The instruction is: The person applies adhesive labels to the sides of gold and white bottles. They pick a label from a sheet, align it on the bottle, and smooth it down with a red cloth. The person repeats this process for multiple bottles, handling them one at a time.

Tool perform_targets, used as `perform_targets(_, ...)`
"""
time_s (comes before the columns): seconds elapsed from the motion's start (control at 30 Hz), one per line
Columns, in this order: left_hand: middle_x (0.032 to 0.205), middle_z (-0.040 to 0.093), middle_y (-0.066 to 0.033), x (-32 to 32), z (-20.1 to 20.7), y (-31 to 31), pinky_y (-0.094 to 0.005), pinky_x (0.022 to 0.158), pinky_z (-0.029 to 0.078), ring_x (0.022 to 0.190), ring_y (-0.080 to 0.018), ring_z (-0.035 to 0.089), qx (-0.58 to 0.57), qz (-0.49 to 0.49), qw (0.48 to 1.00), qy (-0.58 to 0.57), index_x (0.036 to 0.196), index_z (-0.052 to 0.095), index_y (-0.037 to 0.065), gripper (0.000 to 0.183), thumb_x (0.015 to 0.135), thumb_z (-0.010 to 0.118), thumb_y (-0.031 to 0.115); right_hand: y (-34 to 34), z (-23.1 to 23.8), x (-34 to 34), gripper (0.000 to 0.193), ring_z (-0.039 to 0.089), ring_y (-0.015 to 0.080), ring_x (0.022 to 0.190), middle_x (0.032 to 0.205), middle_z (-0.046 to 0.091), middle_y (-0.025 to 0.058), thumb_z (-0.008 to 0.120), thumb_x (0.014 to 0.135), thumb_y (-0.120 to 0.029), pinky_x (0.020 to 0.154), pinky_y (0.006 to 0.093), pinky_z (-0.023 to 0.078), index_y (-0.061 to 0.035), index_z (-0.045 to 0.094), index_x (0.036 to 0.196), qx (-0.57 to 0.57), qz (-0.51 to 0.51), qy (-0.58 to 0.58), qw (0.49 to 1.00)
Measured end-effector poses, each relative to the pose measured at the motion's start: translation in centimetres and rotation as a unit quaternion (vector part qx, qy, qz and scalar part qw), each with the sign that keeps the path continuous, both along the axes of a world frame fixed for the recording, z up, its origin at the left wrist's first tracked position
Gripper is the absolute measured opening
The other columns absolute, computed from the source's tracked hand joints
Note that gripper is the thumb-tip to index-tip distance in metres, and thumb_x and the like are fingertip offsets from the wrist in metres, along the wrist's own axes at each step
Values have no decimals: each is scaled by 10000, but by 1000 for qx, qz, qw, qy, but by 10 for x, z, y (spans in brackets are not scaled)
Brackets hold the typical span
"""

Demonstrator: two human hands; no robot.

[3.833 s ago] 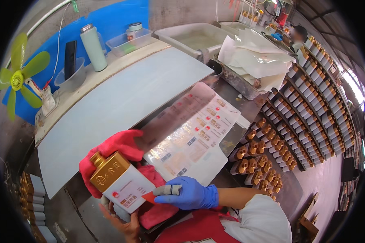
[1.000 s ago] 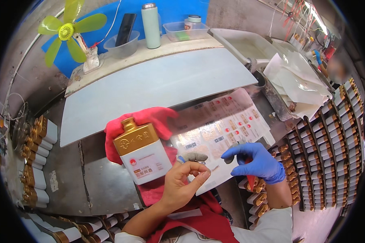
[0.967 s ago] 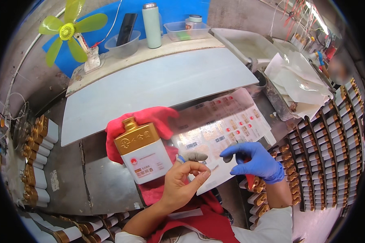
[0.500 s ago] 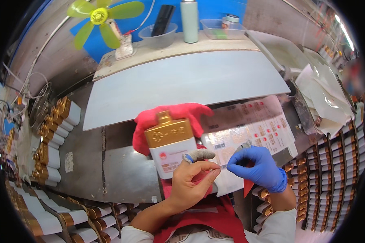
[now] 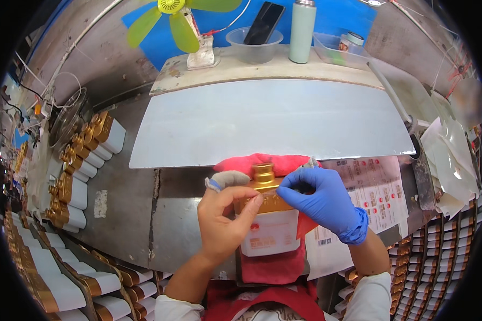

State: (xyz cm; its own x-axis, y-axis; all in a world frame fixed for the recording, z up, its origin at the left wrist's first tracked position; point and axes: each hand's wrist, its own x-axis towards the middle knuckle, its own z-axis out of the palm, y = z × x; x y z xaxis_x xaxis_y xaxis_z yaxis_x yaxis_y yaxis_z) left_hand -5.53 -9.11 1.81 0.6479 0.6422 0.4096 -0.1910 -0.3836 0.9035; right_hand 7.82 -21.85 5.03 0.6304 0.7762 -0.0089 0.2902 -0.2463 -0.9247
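Note:
A white flat bottle (image 5: 273, 235) with a gold shoulder and neck leans on a pink cloth (image 5: 273, 267) in front of me. Over its gold part, my left hand (image 5: 227, 216) pinches with thumb and index finger; a fabric sleeve covers another finger. Opposite it, my right hand (image 5: 324, 200), in a blue glove, pinches too. A thin see-through label seems to span the two fingertips, though it is faint. Below the right palm shows a flat red piece (image 5: 305, 224), tucked in that hand. Printed label sheets (image 5: 377, 198) lie to the right of the bottle.
A pale board (image 5: 273, 123) spans the table behind the bottle. Beyond stand a green fan (image 5: 179, 29), a bowl with a phone (image 5: 254, 45) and a flask (image 5: 302, 32). Gold-topped bottles (image 5: 80, 190) stand at left; racks of more (image 5: 439, 246) flank both sides.
Both hands have moved from above the label sheet to the bottle's gold shoulder, keeping their pinch. My view has shifted, and the bottle now sits between the hands.

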Motion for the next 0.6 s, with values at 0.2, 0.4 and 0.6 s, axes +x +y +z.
perform_targets(0.2, 837, 600, -52, 12, -10, 27, -215, 613, 449, 737, -94, 565, -13, -32, 997, 74, 810, 668, -22, 61, 760, 704, -20, 18, -5, 9, 146, 576, 129, 582, 659, 624, 56, 658, 799, -187, 607, 255, 485, -45, 685, 809, -69, -8, -72, 995)
perform_targets(0.4, 718, 592, -13, 15, -7, 37, -181, 530, 389, 626, -41, 526, -5, -36, 991, 126, 781, 683, -26, 36, 765, 704, -3, 25, -4, 16, 170, 625, 186, 619, 691, 647, 79, 653, 787, -222, 618, 289, 501, -57, 690, 807, -100, 10, -88, 991)
perform_targets(0.6, 667, 575, 21, 17, -5, 40, -171, 485, 335, 577, -3, 475, 4, -45, 986, 161, 774, 690, -15, 29, 768, 699, 11, 27, -6, 18, 172, 624, 182, 617, 691, 647, 77, 657, 786, -230, 618, 289, 501, -64, 694, 809, -102, 7, -98, 990)
